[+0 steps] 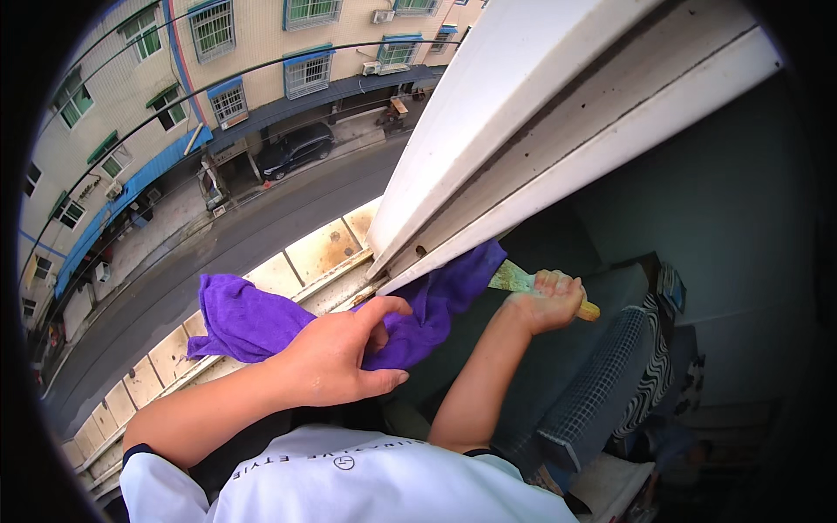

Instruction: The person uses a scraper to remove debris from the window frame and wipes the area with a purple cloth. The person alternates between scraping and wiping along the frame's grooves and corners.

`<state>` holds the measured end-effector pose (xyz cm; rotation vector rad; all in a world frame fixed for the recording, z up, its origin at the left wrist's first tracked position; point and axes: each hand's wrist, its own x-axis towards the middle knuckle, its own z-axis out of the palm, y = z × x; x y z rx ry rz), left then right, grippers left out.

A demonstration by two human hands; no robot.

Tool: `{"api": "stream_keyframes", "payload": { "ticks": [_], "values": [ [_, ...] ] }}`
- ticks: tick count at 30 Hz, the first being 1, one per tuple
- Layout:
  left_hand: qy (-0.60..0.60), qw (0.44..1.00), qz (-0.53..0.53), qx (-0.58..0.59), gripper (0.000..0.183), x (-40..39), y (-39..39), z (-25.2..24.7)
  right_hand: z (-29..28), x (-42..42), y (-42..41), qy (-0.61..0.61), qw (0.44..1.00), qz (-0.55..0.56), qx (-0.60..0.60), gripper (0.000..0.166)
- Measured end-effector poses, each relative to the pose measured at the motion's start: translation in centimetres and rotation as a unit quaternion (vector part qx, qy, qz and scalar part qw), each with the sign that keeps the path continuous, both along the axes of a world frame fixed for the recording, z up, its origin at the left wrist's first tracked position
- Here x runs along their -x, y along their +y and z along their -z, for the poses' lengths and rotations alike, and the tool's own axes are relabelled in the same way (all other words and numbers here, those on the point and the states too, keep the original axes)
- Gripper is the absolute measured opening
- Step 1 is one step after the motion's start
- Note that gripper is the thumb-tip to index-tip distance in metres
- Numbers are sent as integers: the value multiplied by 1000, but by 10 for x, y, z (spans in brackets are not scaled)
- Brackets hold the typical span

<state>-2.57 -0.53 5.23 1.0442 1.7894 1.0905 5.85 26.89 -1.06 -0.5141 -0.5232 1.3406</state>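
Note:
A purple cloth (418, 327) lies bunched across the window sill (327, 294), one end spread towards the outer ledge, the other reaching up to the inner side of the white window frame (471, 163). My left hand (333, 359) is over its middle, thumb and index finger apart, other fingers curled into the fabric and partly hidden. In my right hand (552, 301), on the room side, is a scraper (513, 278) with a flat, stained blade and a yellow handle end. The blade's tip meets the cloth's right end, which hides its edge.
Outside the sill runs a stained tiled ledge (320, 252), with a street (353, 170) far below. A dark car (297, 150) is parked opposite, and overhead cables cross the view. Inside, at right, stands dark padded furniture (588, 379) with checked fabric.

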Motion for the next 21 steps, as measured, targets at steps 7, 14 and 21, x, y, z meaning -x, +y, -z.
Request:
{"api": "stream_keyframes", "payload": {
  "ticks": [7, 14, 21],
  "values": [
    [274, 959, 31, 71, 63, -27, 50, -4, 14, -12, -1, 54, 996, -20, 62, 39],
    [287, 954, -85, -5, 63, -31, 127, 10, 7, -3, -13, 100, 994, -34, 31, 13],
    [226, 961, -155, 46, 57, -37, 188, 27, 12, -22, -10, 120, 989, -71, 52, 16]
  ]
}}
